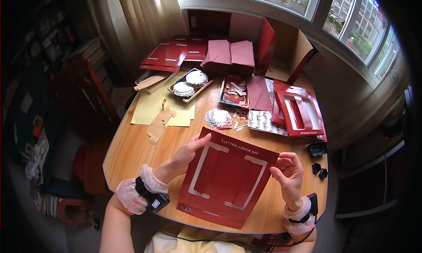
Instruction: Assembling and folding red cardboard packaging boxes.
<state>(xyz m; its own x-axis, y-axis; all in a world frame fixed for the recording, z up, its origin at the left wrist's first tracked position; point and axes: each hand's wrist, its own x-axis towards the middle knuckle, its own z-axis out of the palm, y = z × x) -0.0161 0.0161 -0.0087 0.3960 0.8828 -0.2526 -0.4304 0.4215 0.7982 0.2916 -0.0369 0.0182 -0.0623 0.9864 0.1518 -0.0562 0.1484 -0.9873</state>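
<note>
the red sheet (pixel 226 176) hid most fingers of your left hand (pixel 183 154); the lower edge cropped your left forearm (pixel 118 231).

Over a wooden counter (pixel 127 165), the left hand (pixel 187 154) and right hand (pixel 288 176) hold a flat dark-red card sheet (pixel 226 178) by its far corners, tilted, pale bracket shapes marking its face. Beyond it sits a loose pile of crinkled white rounds (pixel 218 117). Further back are a black tray (pixel 200 89) holding similar rounds, yellow sheets (pixel 145 106), pink paper stacks (pixel 218 51) and an open red box (pixel 265 46) below bright windows (pixel 281 0).
</note>
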